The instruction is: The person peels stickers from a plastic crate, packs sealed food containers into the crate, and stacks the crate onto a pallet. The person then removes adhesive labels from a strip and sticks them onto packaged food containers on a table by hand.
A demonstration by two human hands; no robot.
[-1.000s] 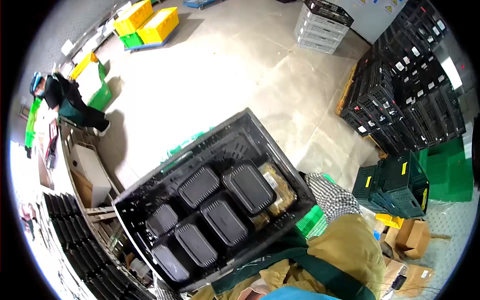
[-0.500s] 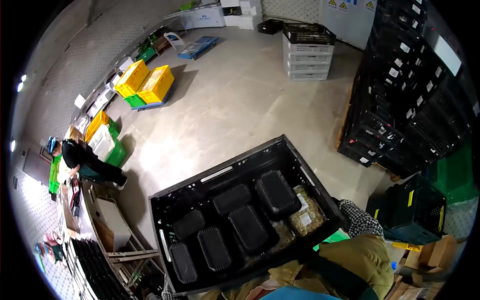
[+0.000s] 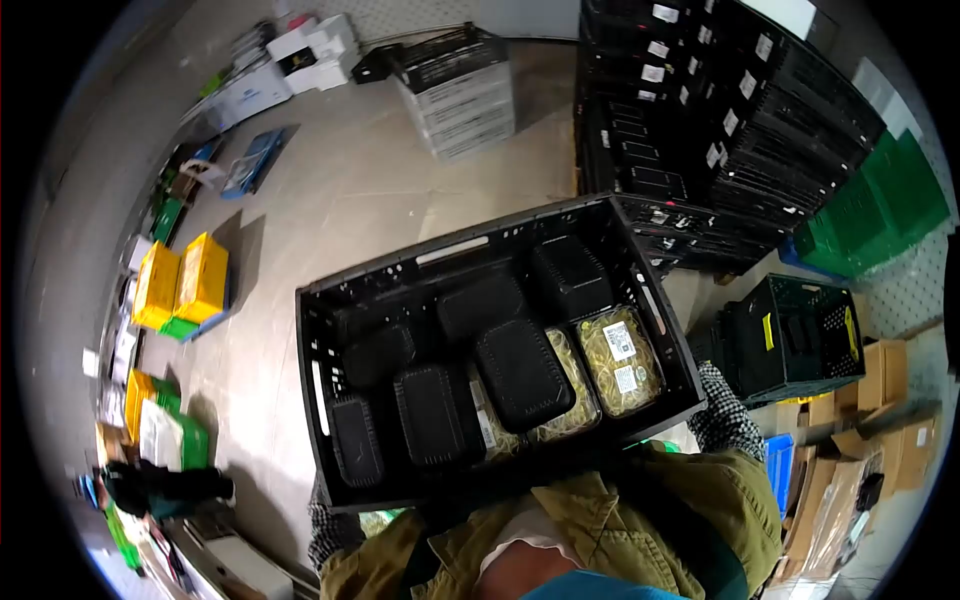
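A black plastic crate is held at waist height in front of my body, tilted so its inside shows. My left hand grips its left end and my right hand its right end. Black-and-white checked fabric shows at both wrists, while the fingers are mostly hidden by the crate. Inside lie several black food trays, bottom up. A clear-topped pack of pale, stringy food with white labels lies at the right. Similar packs show partly beneath the black trays.
Tall stacks of black crates stand ahead right. Grey crates are stacked farther back. A dark green crate and cardboard boxes are at my right. Yellow crates stand left, and another person bends at a bench.
My view has swung to the right, toward the black stacks. The crate has turned more level across my front, still in both hands, and the packs inside show more clearly.
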